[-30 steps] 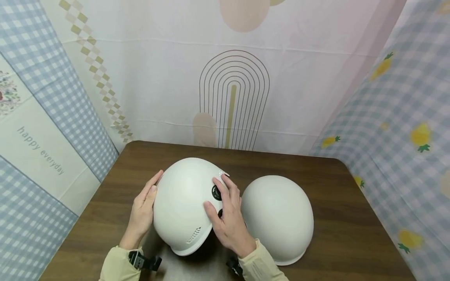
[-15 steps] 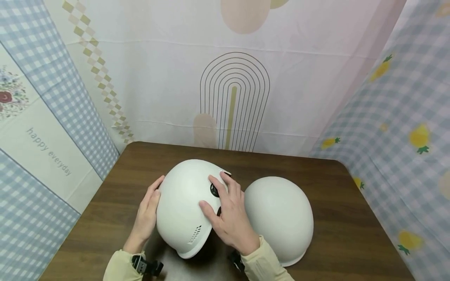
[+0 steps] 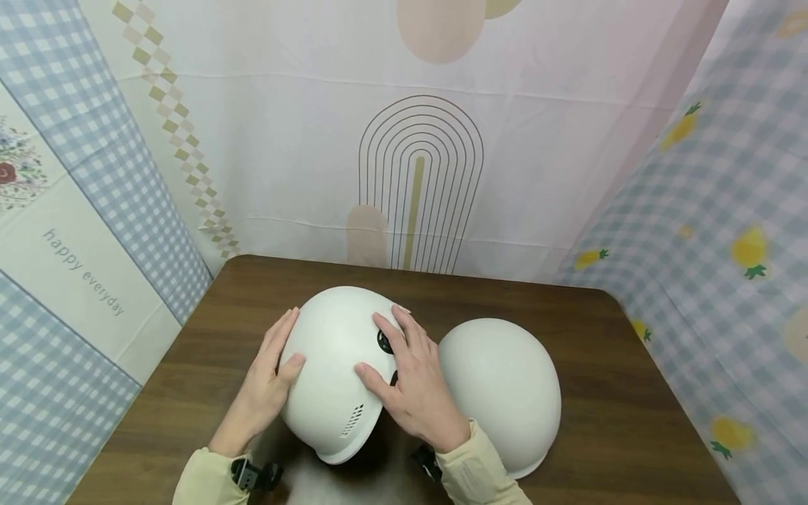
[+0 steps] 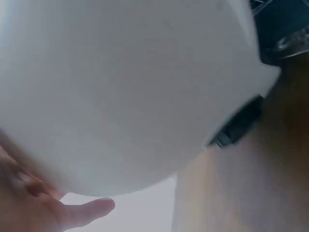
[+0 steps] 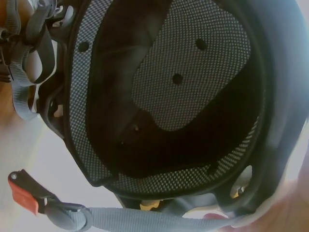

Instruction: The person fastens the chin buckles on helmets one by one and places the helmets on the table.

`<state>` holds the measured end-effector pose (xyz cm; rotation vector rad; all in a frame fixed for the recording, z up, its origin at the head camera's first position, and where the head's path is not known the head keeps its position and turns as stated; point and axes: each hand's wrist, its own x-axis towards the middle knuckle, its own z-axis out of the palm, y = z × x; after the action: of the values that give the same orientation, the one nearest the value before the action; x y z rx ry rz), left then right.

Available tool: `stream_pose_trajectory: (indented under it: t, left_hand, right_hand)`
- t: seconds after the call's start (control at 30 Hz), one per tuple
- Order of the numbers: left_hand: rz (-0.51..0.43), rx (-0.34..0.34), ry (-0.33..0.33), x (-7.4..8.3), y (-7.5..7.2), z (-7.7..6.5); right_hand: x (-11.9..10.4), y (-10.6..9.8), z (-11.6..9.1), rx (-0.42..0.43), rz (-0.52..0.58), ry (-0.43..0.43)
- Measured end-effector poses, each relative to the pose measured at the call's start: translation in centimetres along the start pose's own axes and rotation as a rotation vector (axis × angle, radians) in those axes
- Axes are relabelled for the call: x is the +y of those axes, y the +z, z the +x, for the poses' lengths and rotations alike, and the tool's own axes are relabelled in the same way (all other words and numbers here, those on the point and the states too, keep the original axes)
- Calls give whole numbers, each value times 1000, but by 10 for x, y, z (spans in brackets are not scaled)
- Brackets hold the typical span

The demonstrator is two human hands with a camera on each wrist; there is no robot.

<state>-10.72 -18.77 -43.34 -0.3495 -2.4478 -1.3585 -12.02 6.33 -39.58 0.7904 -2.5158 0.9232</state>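
Note:
A white helmet (image 3: 334,351) with vent slots (image 3: 352,421) and black round studs (image 3: 384,341) is tilted between both hands. My left hand (image 3: 259,386) holds its left side, thumb on the front of the shell and fingers along the far side. On the right, my right hand (image 3: 416,389) grips the shell with spread fingers near the studs. The right wrist view looks into a helmet's dark padded liner (image 5: 193,63), with a grey chin strap (image 5: 154,220) and a red-tabbed buckle (image 5: 21,195). Smooth white shell (image 4: 120,96) fills most of the left wrist view.
A second white helmet (image 3: 499,393) sits dome up just right of the held one, partly behind the right forearm. Both are at a brown wooden table (image 3: 606,393). Patterned cloths hang behind the table (image 3: 284,154) and along both sides.
The held helmet has shifted slightly to the right. My left hand's thumb has moved from the helmet's edge onto the front of the shell. My right hand keeps its grip; the second helmet stays put.

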Motion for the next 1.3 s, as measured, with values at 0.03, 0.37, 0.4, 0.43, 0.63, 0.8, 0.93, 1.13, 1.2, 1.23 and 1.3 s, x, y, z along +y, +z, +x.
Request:
stream_pose_trajectory:
  t: [0.03, 0.37, 0.4, 0.43, 0.63, 0.8, 0.93, 1.13, 1.2, 1.23, 1.3]
  left_hand:
    - [12, -5, -3, 2, -1, 1]
    - [63, -15, -14, 13, 0, 1]
    - [62, -11, -16, 13, 0, 1]
    - [59, -9, -19, 12, 0, 1]
    - [37, -1, -37, 12, 3, 0]
    - [33, -2, -51, 14, 4, -1]
    - [34, 5, -50, 15, 3, -1]
    - [27, 9, -52, 15, 3, -1]
    - [23, 7, -58, 15, 3, -2]
    - [21, 6, -62, 15, 3, -2]
    - [20, 6, -65, 15, 3, -3]
  right_hand:
    - [0, 0, 0, -5, -1, -3]
    - [-2, 3, 3, -21, 10, -9]
    - [-2, 3, 4, -17, 12, -9]
    - [-3, 4, 5, -13, 15, -9]
    - [-3, 4, 6, -11, 61, 35]
    - [-2, 3, 7, -18, 93, 91]
    - [-1, 2, 7, -25, 93, 96]
    - [-2, 1, 8, -18, 96, 90]
    - [-3, 1, 9, -15, 98, 87]
    - [-3, 1, 9, -12, 97, 83]
    - [-3, 1, 9, -10, 95, 76]
